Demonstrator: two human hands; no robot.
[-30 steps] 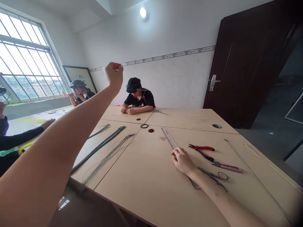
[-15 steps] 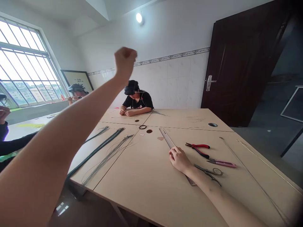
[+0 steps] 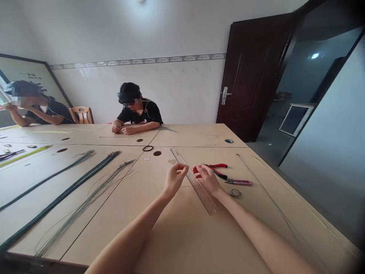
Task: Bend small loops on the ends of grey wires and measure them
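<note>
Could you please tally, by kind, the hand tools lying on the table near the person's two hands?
Ruler: 1
Red-handled pliers: 1
Pink-handled cutter: 1
Small scissors: 1
Total: 4
The left hand and right hand meet over the ruler.

Both forearms are bare, with no sleeves in view. The left hand [image 3: 174, 179] and right hand [image 3: 207, 178] wear no gloves, rings or watch.
</note>
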